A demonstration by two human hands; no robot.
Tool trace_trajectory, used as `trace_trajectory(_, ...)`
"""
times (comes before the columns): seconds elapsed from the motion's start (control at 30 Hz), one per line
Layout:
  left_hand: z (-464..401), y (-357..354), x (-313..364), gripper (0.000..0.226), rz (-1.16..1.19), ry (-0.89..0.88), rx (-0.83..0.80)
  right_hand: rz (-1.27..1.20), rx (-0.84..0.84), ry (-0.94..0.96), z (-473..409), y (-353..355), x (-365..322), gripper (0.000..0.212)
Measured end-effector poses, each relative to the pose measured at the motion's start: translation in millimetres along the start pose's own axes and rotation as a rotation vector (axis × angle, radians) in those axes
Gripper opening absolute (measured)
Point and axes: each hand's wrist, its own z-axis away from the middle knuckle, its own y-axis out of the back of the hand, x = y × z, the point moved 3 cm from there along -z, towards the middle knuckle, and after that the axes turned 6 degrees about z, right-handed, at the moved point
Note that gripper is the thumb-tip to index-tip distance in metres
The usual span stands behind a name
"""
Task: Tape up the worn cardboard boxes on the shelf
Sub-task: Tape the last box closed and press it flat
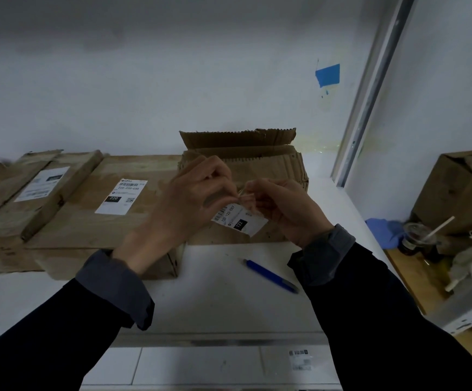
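White shelf [215, 303] and pale wall are framing the scene. Flat cardboard boxes [68, 204] with shipping labels are lying at the left. Next, the left hand [189, 204] is curling its fingers, pinching a clear strip of tape [243, 193] with the right hand [282, 210], which is curling likewise. Behind them a worn cardboard box [257, 165] is sitting, flap raised. A blue pen [270, 276] is lying in front of it.
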Motion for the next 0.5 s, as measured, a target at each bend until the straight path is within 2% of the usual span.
trace_trajectory(0.13, 1, 2, 1, 0.015, 0.047, -0.018, -0.063, -0.09, -0.116, -0.164, -7, 2, 7, 0.02)
trace_trajectory(0.2, 3, 1, 1, 0.015, 0.083, -0.01, -0.106, -0.135, -0.171, -0.23, -9, 1, 12, 0.014)
trace_trajectory(0.3, 4, 0, -1, 0.015, 0.234, 0.095, -0.118, -0.273, -0.235, -0.281, -10, -4, 18, 0.014)
trace_trajectory(0.4, 4, 4, -6, 0.015, 0.396, 0.253, -0.093, -0.349, -0.328, -0.196, -11, -6, 19, 0.02)
trace_trajectory(0.5, 4, 8, -10, 0.003, 0.565, 0.368, -0.046, -0.388, -0.438, -0.088, -10, -2, 18, 0.042)
